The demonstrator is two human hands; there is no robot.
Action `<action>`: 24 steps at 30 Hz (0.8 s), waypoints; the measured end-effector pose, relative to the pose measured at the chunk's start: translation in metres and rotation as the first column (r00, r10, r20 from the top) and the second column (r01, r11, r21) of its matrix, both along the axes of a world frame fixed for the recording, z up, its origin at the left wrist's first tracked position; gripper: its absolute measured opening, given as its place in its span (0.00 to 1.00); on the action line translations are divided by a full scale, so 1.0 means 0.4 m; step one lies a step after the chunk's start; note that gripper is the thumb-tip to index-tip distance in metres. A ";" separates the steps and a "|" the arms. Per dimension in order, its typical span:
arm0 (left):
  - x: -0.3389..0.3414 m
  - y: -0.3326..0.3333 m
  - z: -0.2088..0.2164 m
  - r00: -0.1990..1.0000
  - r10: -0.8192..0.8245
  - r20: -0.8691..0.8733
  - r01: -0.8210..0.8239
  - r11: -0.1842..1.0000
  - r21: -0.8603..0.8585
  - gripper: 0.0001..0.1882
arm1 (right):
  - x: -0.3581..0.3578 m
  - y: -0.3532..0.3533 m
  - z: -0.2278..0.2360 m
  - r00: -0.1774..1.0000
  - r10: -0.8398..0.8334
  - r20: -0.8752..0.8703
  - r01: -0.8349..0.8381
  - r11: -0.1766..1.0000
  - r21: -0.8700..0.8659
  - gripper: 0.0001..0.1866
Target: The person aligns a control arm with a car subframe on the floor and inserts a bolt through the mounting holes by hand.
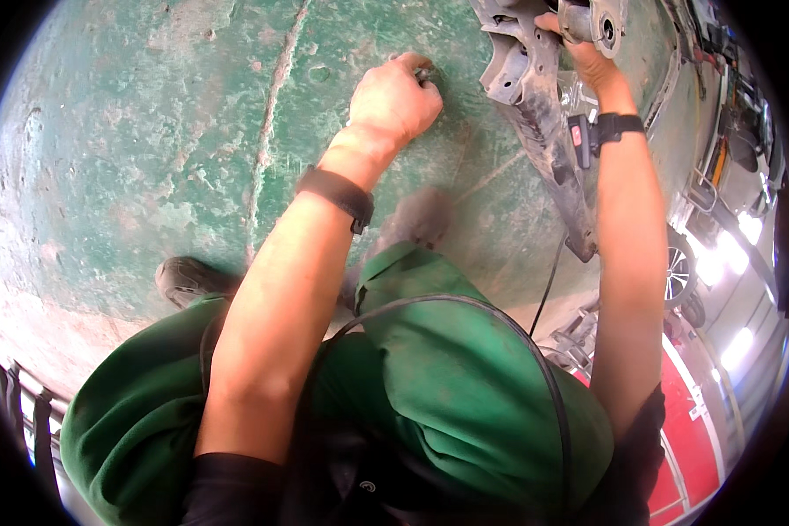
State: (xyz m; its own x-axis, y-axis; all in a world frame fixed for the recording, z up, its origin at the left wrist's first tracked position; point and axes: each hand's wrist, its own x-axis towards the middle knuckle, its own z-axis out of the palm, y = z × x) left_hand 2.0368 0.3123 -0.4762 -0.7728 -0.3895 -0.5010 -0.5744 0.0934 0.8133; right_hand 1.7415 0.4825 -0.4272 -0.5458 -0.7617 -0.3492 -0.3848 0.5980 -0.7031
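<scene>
My left hand (396, 98) is closed in a fist over the green floor. A small dark metallic piece shows at its fingertips, too covered to name. To its right stands a dirty grey metal car suspension part (535, 123), with holes, bent flanges and a long arm that narrows toward me. My right hand (591, 63) is up at the far end of this part, fingers curled around its edge beside a round bushing (607, 31). Some of those fingers are hidden behind the metal. Each wrist wears a dark band; a small black device with a red face sits by the right one.
The worn green floor (175, 123) has a pale crack running across it. My green-trousered knees (465, 368) and shoes are close below the hands. A black cable (548, 285) hangs by the metal part. At right are a wheel (678, 273) and a red panel (688, 421).
</scene>
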 end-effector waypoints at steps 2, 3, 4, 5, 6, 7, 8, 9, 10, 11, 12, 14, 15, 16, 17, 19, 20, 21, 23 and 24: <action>-0.004 -0.001 0.000 1.000 0.006 -0.012 -0.006 1.000 -0.018 0.22 | 0.093 -0.038 0.009 0.982 -0.165 -0.091 0.170 0.984 0.052 0.19; -0.007 0.001 0.002 1.000 0.002 -0.020 -0.002 1.000 -0.025 0.23 | 0.125 -0.045 0.015 0.958 -0.249 -0.142 0.262 0.962 0.074 0.20; -0.012 0.004 0.004 0.999 -0.004 -0.031 0.003 0.999 -0.035 0.23 | 0.131 -0.040 0.020 0.966 -0.225 -0.125 0.238 0.966 0.103 0.20; -0.016 0.006 0.005 0.999 -0.011 -0.042 0.009 0.999 -0.046 0.23 | 0.136 -0.034 0.024 0.974 -0.200 -0.106 0.214 0.968 0.132 0.20; -0.020 0.009 0.007 0.998 -0.018 -0.053 0.015 0.998 -0.057 0.23 | 0.137 -0.030 0.026 0.980 -0.177 -0.086 0.189 0.969 0.160 0.21; -0.025 0.013 0.005 0.997 -0.028 -0.066 0.022 0.996 -0.084 0.23 | 0.135 -0.030 0.028 0.984 -0.162 -0.078 0.177 0.953 0.245 0.22; -0.031 0.016 0.003 0.996 -0.037 -0.078 0.029 0.993 -0.111 0.24 | 0.132 -0.032 0.029 0.987 -0.148 -0.067 0.162 0.931 0.328 0.23; -0.036 0.019 0.000 0.995 -0.047 -0.090 0.034 0.990 -0.139 0.24 | 0.132 -0.034 0.027 0.989 -0.135 -0.054 0.145 0.901 0.409 0.24; -0.043 0.021 -0.004 0.994 -0.057 -0.098 0.042 0.987 -0.153 0.25 | 0.160 -0.046 0.026 0.985 -0.061 -0.161 0.105 0.954 0.282 0.26; -0.051 0.021 -0.005 0.992 -0.068 -0.107 0.050 0.985 -0.168 0.26 | 0.208 -0.068 0.031 0.962 -0.003 -0.274 0.047 0.987 0.156 0.28; -0.058 0.023 -0.006 0.990 -0.079 -0.115 0.057 0.982 -0.182 0.27 | 0.235 -0.080 0.032 0.920 0.040 -0.390 -0.029 0.999 0.035 0.30; -0.076 0.024 0.010 0.984 -0.148 -0.100 0.129 0.975 -0.180 0.31 | 0.231 -0.065 -0.005 0.836 0.028 -0.548 -0.017 1.000 0.024 0.36; -0.087 0.025 0.019 0.978 -0.185 -0.094 0.167 0.970 -0.178 0.33 | 0.226 -0.054 -0.030 0.783 -0.002 -0.623 0.013 1.000 0.013 0.36; -0.099 0.019 0.030 0.967 -0.247 -0.057 0.236 0.960 -0.154 0.35 | 0.225 -0.053 -0.045 0.722 -0.030 -0.691 0.039 0.999 -0.003 0.35; -0.113 0.013 0.043 0.951 -0.309 -0.023 0.304 0.944 -0.127 0.37 | 0.227 -0.047 -0.056 0.710 -0.051 -0.702 0.105 0.994 0.033 0.33; -0.136 0.014 0.050 0.933 -0.359 0.018 0.359 0.929 -0.093 0.39 | 0.233 -0.055 -0.069 0.705 -0.119 -0.699 0.234 0.969 0.072 0.31; -0.145 0.021 0.044 0.938 -0.347 0.026 0.348 0.933 -0.089 0.40 | 0.240 -0.070 -0.070 0.710 -0.166 -0.684 0.297 0.952 0.077 0.30; -0.151 0.027 0.038 0.942 -0.335 0.035 0.336 0.938 -0.085 0.41 | 0.257 -0.074 -0.068 0.729 -0.239 -0.641 0.361 0.931 0.064 0.32; -0.157 0.051 0.023 0.966 -0.252 -0.056 0.248 0.966 -0.068 0.41 | 0.267 -0.071 -0.060 0.727 -0.314 -0.610 0.463 0.881 0.098 0.35; -0.158 0.060 0.017 0.972 -0.210 -0.101 0.205 0.977 -0.057 0.42 | 0.271 -0.071 -0.058 0.723 -0.353 -0.594 0.510 0.852 0.114 0.36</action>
